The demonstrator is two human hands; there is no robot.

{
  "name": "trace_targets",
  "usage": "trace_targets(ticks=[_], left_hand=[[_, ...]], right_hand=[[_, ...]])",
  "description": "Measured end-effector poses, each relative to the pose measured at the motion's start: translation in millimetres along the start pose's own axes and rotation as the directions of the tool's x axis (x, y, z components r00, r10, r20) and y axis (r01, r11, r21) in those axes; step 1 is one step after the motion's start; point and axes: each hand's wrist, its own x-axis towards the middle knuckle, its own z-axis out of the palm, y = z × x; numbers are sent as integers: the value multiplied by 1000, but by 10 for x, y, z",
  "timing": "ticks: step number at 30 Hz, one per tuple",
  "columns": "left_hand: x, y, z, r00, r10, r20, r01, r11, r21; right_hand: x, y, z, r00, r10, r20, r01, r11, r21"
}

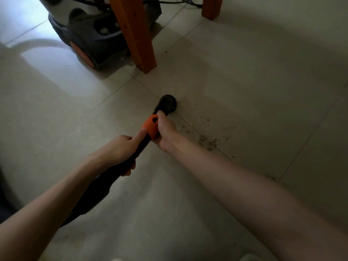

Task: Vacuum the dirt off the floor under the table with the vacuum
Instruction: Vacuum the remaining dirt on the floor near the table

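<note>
Both bare forearms reach forward from the near edge, meeting on the vacuum wand point(131, 157). The left hand point(120, 149) wraps its curled fingers round the black tube, its forefinger laid straight along it toward the orange collar point(150, 127). The right hand point(165, 132) grips the far side of that collar, thumb stretched along the tube toward the round black nozzle point(167, 103), which rests on the floor point(244, 72) at a tile joint. The dirt point(207, 142), a loose scatter of dark crumbs and dust, lies just right of the right wrist, near the nozzle and not under it. The floor is pale, smooth, glossy tile with thin grey grout lines, lit brightly at far left and shadowed elsewhere. Two square wooden table legs stand at the far side, the nearer leg point(137, 34) reddish-brown and straight-grained, the other leg point(211, 6) far right. Behind the nearer one sits the vacuum canister point(90, 29), white and dark grey with an orange wheel.
</note>
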Motion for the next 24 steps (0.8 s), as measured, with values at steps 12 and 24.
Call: trace_targets(ticks=[12, 24], left_hand=[[42, 187, -11, 992, 87, -88, -83, 995, 46], [118, 111, 79, 999, 37, 7, -37, 997, 70]], right_hand=[[-24, -252, -77, 998, -58, 39, 55, 997, 55], [108, -87, -130, 1000, 8, -9, -7, 998, 61]])
